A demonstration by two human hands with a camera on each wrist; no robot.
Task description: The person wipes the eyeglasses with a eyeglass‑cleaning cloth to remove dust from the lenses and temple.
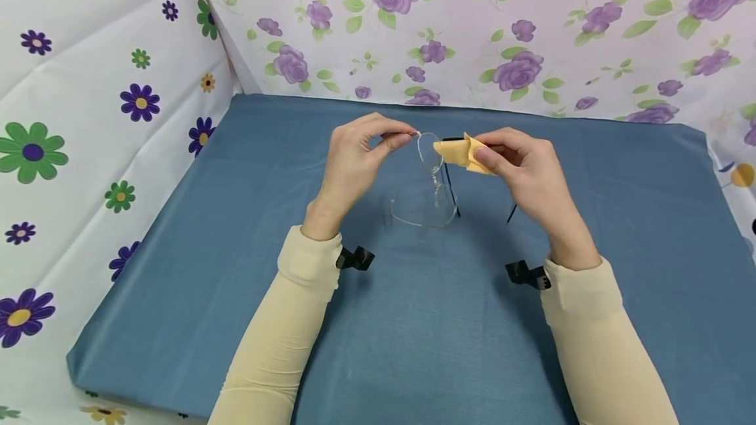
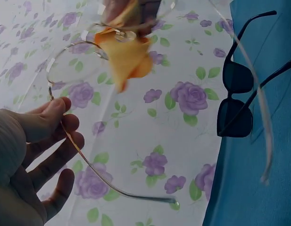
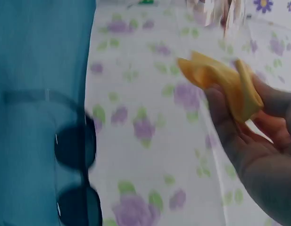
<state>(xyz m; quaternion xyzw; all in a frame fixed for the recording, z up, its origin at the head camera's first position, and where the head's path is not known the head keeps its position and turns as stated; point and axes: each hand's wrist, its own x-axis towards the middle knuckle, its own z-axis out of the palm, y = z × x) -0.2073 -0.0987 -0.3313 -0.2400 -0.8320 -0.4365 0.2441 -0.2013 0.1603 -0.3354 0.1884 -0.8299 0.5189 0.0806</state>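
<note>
My left hand [image 1: 357,159] pinches a pair of thin wire-rimmed eyeglasses [image 1: 430,153] between thumb and fingertips, near one hinge. Unfolded, the eyeglasses hang with one lens above the other, and a slender temple [image 2: 95,174] runs down past my fingers in the left wrist view. A bunched yellow cloth [image 1: 463,153] is gripped in my right hand [image 1: 525,162], its loose corner overlapping the upper lens in the head view. From the right wrist view, the cloth [image 3: 223,82] sits between thumb and fingers.
Dark sunglasses [image 2: 237,77] lie near the far edge of the blue-covered table [image 1: 413,333], largely behind the cloth and right hand in the head view. A flowered curtain [image 1: 437,25] rises behind, and another [image 1: 77,117] stands along the left side.
</note>
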